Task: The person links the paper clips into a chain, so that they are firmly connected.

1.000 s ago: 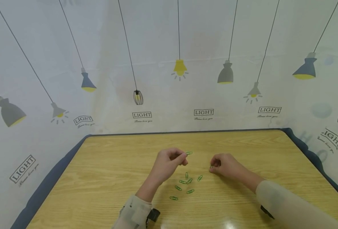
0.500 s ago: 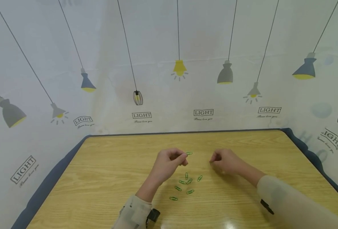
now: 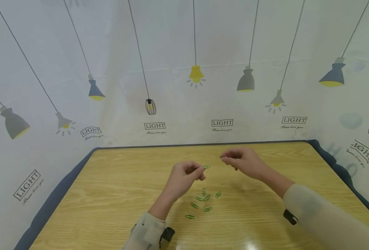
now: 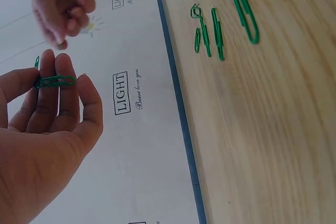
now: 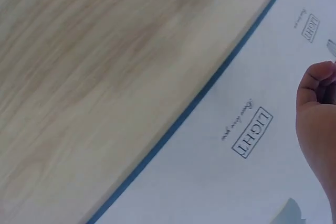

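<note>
In the head view my left hand (image 3: 184, 178) is raised over the table and pinches a green paper clip (image 3: 206, 167) between thumb and fingers. The left wrist view shows this clip (image 4: 58, 81) lying across the fingers, with a bit of green wire (image 4: 37, 62) sticking up behind the thumb tip. My right hand (image 3: 245, 163) is lifted to the right of it, thumb and fingertips pinched together on a small thing, mostly hidden; it looks like another paper clip. In the right wrist view only part of the right hand (image 5: 317, 114) shows, at the edge.
Several loose green paper clips (image 3: 199, 198) lie scattered on the wooden table (image 3: 115, 194), below and between the hands. A wall covering printed with lamps (image 3: 178, 45) closes off the back and both sides. Dark blue edging (image 3: 172, 145) runs along the table's far side.
My right hand has risen from the tabletop and moved up and leftward, nearer the left hand, fingertips still pinched. The left hand with its paper clip stays put; the loose clips have not moved.
</note>
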### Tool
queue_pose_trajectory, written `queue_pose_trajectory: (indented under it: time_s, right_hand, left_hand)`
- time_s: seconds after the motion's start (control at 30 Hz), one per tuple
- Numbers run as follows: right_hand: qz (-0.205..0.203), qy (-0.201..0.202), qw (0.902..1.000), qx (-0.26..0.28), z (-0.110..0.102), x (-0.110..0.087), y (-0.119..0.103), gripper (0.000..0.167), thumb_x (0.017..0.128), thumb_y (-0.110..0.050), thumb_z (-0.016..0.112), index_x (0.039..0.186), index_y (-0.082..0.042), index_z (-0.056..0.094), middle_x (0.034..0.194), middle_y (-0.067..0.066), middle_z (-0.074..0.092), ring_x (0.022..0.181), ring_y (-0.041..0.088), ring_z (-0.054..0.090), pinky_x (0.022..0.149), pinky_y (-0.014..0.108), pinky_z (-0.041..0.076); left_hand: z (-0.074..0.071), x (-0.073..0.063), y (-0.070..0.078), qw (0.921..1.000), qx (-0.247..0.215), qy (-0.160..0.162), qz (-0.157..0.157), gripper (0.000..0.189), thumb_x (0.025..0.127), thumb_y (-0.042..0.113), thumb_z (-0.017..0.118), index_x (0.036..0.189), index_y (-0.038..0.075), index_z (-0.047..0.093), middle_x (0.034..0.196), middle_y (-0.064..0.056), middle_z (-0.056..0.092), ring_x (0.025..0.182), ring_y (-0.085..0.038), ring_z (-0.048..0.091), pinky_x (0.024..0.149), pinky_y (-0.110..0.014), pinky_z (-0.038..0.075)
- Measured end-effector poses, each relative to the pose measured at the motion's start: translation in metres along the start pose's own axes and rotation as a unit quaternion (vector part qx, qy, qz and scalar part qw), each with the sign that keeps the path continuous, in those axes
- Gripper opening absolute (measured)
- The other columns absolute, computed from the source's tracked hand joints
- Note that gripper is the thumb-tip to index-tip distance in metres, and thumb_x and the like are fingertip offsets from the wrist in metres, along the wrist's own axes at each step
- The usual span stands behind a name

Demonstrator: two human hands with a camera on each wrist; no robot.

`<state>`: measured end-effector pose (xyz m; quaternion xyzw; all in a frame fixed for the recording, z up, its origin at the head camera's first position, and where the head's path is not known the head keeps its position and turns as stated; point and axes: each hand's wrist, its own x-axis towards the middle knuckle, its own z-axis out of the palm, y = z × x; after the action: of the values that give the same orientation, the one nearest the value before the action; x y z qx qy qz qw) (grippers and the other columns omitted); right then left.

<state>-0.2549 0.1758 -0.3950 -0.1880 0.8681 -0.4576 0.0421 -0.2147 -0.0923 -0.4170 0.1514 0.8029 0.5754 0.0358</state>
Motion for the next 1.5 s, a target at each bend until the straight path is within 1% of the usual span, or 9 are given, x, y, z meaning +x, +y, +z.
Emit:
queue_pose_trajectory:
  time_s: [0.13, 0.23, 0.33, 0.5, 0.67, 0.9, 1.23, 1.4, 1.5]
  right_hand:
    - [0.013, 0.011, 0.9998, 0.007, 0.001, -0.002, -0.014, 0.029, 0.103, -0.038, 0.072, 0.12, -0.015, 0.079, 0.094, 0.004, 0.072, 0.077, 0.02, 0.06, 0.064, 0.032, 0.052]
    - [0.01, 0.018, 0.9995, 0.022, 0.004, -0.003, -0.025, 0.029, 0.103, -0.036, 0.072, 0.12, -0.014, 0.08, 0.091, 0.003, 0.072, 0.079, 0.019, 0.063, 0.061, 0.03, 0.048]
    - [0.0, 0.018, 0.9985, 0.051, 0.009, -0.005, -0.032, 0.026, 0.103, -0.029, 0.073, 0.119, -0.009, 0.08, 0.089, 0.001, 0.074, 0.078, 0.018, 0.066, 0.062, 0.029, 0.051]
    - [-0.008, 0.008, 0.9967, 0.08, 0.018, -0.006, -0.038, 0.019, 0.102, -0.02, 0.074, 0.115, -0.007, 0.079, 0.093, 0.002, 0.076, 0.078, 0.017, 0.068, 0.069, 0.032, 0.059]
    - [-0.028, 0.011, 0.9978, 0.059, 0.024, -0.006, -0.042, 0.014, 0.102, -0.018, 0.073, 0.11, -0.009, 0.08, 0.101, 0.012, 0.078, 0.078, 0.019, 0.067, 0.068, 0.031, 0.059]
    - [-0.044, 0.011, 0.9989, 0.012, 0.027, -0.006, -0.043, 0.014, 0.102, -0.017, 0.073, 0.109, -0.007, 0.08, 0.1, 0.007, 0.079, 0.078, 0.024, 0.066, 0.062, 0.029, 0.055]
    - [-0.039, 0.025, 0.9987, 0.02, 0.024, -0.008, -0.045, 0.014, 0.102, -0.017, 0.073, 0.111, -0.009, 0.081, 0.106, 0.009, 0.08, 0.081, 0.017, 0.067, 0.067, 0.027, 0.056]
    - [-0.066, 0.016, 0.9975, 0.019, 0.024, -0.009, -0.044, 0.011, 0.101, -0.015, 0.075, 0.108, -0.009, 0.081, 0.103, 0.008, 0.081, 0.086, 0.016, 0.073, 0.077, 0.033, 0.063]
    - [-0.073, 0.012, 0.9971, 0.017, 0.025, -0.009, -0.043, 0.01, 0.1, -0.014, 0.075, 0.107, -0.01, 0.081, 0.102, 0.007, 0.081, 0.087, 0.016, 0.074, 0.078, 0.032, 0.063]
  left_hand:
    - [0.0, 0.0, 0.001, 1.0, 0.0, -0.002, 0.005, 0.02, 0.107, 0.028, 0.066, 0.108, 0.012, 0.079, 0.09, -0.005, 0.078, 0.087, -0.013, 0.072, 0.088, -0.037, 0.061]
    - [0.0, 0.0, 0.001, 0.9999, 0.002, 0.0, 0.01, 0.02, 0.107, 0.028, 0.066, 0.108, 0.012, 0.079, 0.091, -0.005, 0.079, 0.087, -0.013, 0.072, 0.087, -0.037, 0.06]
    - [0.001, 0.0, 0.001, 0.9998, 0.008, 0.003, 0.016, 0.019, 0.107, 0.027, 0.067, 0.109, 0.013, 0.08, 0.092, -0.005, 0.079, 0.088, -0.012, 0.073, 0.086, -0.033, 0.059]
    - [0.002, -0.001, 0.003, 0.9994, 0.021, 0.006, 0.026, 0.018, 0.107, 0.026, 0.067, 0.109, 0.014, 0.08, 0.095, -0.004, 0.08, 0.089, -0.012, 0.074, 0.088, -0.035, 0.061]
    - [0.003, -0.001, 0.004, 0.9989, 0.033, 0.005, 0.033, 0.019, 0.107, 0.026, 0.066, 0.11, 0.014, 0.081, 0.096, -0.003, 0.08, 0.089, -0.011, 0.074, 0.087, -0.034, 0.061]
    - [0.002, -0.001, 0.006, 0.9983, 0.043, 0.003, 0.041, 0.018, 0.107, 0.025, 0.066, 0.109, 0.014, 0.081, 0.096, -0.003, 0.08, 0.088, -0.01, 0.074, 0.082, -0.03, 0.059]
    - [0.002, -0.001, 0.008, 0.9976, 0.051, -0.002, 0.047, 0.019, 0.108, 0.024, 0.066, 0.11, 0.013, 0.081, 0.096, -0.003, 0.08, 0.087, -0.01, 0.074, 0.08, -0.029, 0.059]
    - [0.003, -0.001, 0.009, 0.9976, 0.05, -0.002, 0.048, 0.018, 0.107, 0.023, 0.066, 0.109, 0.013, 0.081, 0.095, -0.003, 0.08, 0.087, -0.01, 0.073, 0.08, -0.028, 0.058]
    - [0.003, -0.002, 0.01, 0.9975, 0.052, -0.002, 0.049, 0.017, 0.107, 0.022, 0.066, 0.108, 0.012, 0.081, 0.094, -0.003, 0.08, 0.086, -0.01, 0.073, 0.08, -0.028, 0.058]
